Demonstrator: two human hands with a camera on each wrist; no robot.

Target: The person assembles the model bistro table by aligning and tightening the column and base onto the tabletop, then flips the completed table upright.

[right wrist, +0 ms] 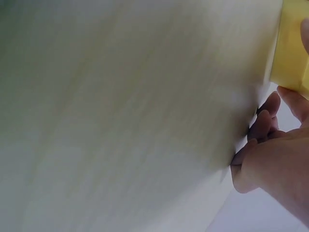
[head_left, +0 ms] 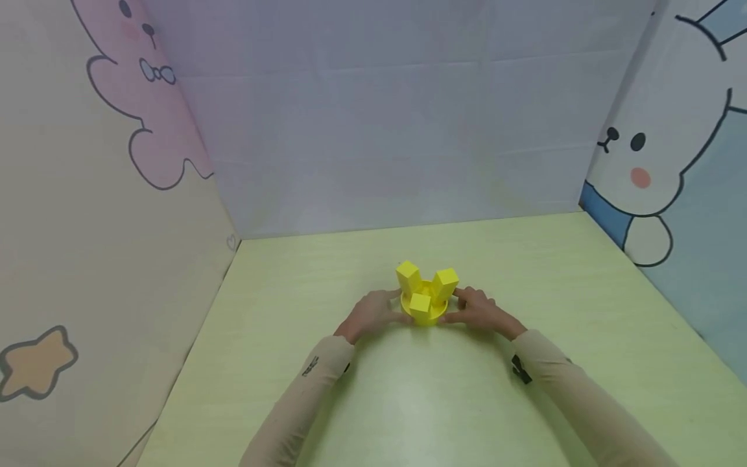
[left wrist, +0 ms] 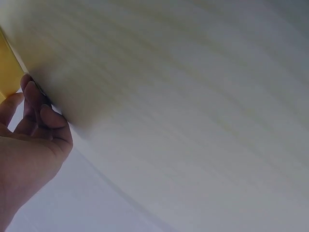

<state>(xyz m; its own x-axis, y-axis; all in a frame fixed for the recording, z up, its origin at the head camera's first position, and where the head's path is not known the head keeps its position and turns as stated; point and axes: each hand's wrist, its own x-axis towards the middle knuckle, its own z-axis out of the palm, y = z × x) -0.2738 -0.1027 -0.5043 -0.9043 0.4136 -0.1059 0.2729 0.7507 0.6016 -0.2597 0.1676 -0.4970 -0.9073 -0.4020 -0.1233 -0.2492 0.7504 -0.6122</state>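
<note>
A round yellow cup-like holder (head_left: 432, 320) stands on the table, with three square-ended yellow blocks (head_left: 446, 283) leaning outward from it. My left hand (head_left: 376, 309) grips its left side, the thumb near the front and the index finger farther back. On the opposite side, my right hand (head_left: 480, 311) grips it the same way. In the left wrist view, a slice of the yellow holder (left wrist: 7, 70) shows at the edge beside the fingertips. More of its yellow wall (right wrist: 289, 53) appears in the right wrist view, where the other fingers curl close to the tabletop.
The pale yellow-green table (head_left: 438, 402) reaches back to a plain light wall (head_left: 408, 130). Side walls with cartoon prints, a pink bear (head_left: 157, 130) on the left and a white animal (head_left: 648, 162) on the right, flank it.
</note>
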